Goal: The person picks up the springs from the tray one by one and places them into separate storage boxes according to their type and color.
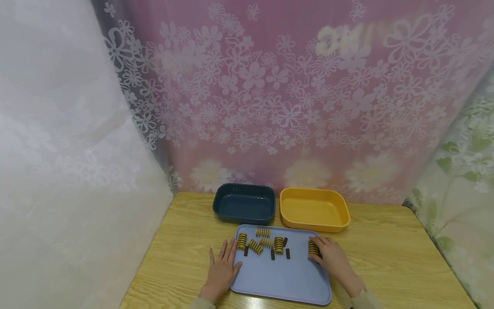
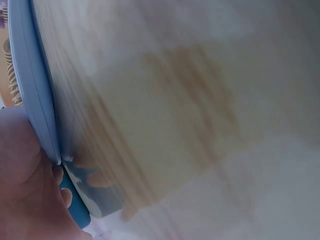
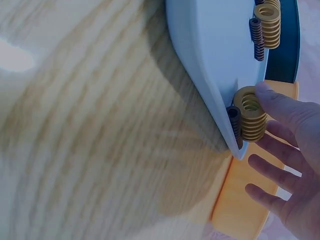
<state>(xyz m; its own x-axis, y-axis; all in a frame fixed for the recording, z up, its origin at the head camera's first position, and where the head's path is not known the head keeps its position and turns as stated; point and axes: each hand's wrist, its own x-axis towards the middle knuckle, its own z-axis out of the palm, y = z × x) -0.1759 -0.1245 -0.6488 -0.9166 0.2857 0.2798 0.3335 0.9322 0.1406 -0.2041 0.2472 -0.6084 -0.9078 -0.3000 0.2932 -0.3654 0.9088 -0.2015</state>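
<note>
A pale blue tray (image 1: 283,279) lies on the table with several coil springs grouped on its far half. Thick yellow springs (image 1: 278,245), thinner yellow springs (image 1: 263,232) and small dark brown springs (image 1: 287,253) are among them. At the tray's right side my right hand (image 1: 333,257) pinches a thick yellow spring (image 3: 252,117) between thumb and index finger. A small dark spring (image 3: 234,125) stands right beside it in the right wrist view. My left hand (image 1: 221,270) rests at the tray's left edge, fingers straight and spread, near another thick yellow spring (image 1: 242,241).
Behind the tray stand a dark blue bin (image 1: 245,206) on the left and a yellow bin (image 1: 314,210) on the right. Beneath them is a wooden table (image 1: 390,257). Flowered curtains (image 1: 270,107) hang at the back and sides.
</note>
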